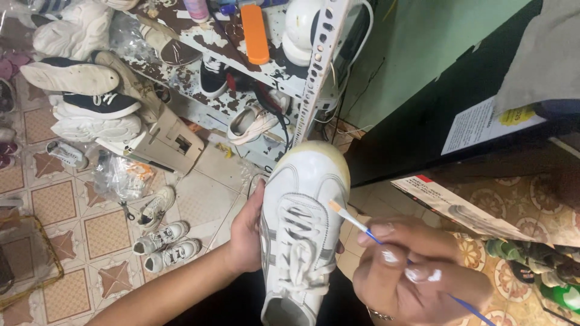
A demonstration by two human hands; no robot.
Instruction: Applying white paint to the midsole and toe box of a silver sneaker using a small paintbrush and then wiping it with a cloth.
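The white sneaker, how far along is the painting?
Done: the toe of the white sneaker looks evenly white. In hand: the left hand grips its side, and the right hand holds a thin brush at the lace panel. Left: the toe rim looks yellowed.

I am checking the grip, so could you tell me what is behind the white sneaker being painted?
The left hand is behind the white sneaker, thumb at its edge. The fingers are covered. The right hand holds a thin brush against its side.
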